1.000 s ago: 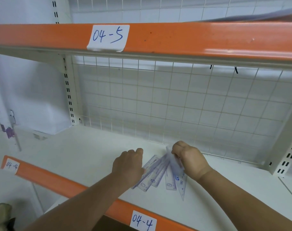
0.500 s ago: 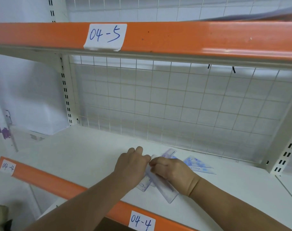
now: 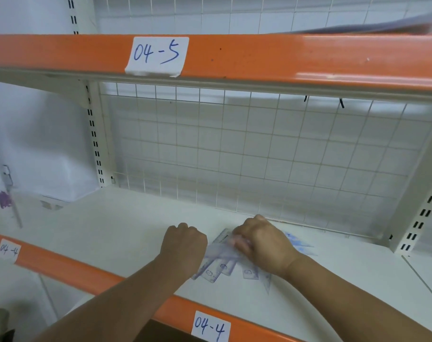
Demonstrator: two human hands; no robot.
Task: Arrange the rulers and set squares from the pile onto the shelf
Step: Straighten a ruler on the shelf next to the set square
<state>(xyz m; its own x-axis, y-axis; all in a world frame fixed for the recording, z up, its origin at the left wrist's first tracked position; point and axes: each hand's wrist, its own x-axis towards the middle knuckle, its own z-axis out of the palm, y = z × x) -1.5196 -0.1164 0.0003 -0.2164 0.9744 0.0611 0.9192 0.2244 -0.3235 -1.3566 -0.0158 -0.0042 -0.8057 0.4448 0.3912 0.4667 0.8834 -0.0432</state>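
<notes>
The sorting step is judged to be in hand: a fan of clear rulers (image 3: pixel 218 266) is being worked on the white shelf (image 3: pixel 116 225), near its front edge. The upper end of the fan is pinched by the curled fingers of the right hand (image 3: pixel 265 245) (motion blur hides the exact hold). The left hand (image 3: pixel 184 245) is curled knuckles-up against the fan's left side; whether anything is gripped there cannot be told. Just right of the right hand, blue-printed set squares (image 3: pixel 302 244) are laid flat, apart from the fan.

Next, 1 piece would need to be separated cleanly from the slippery, overlapping stack and laid square.

The shelf is fronted by an orange rail (image 3: pixel 69 270) labelled 04-4 and backed by a wire grid (image 3: pixel 247 154); a second orange rail (image 3: pixel 284 58), labelled 04-5, is seen above.
</notes>
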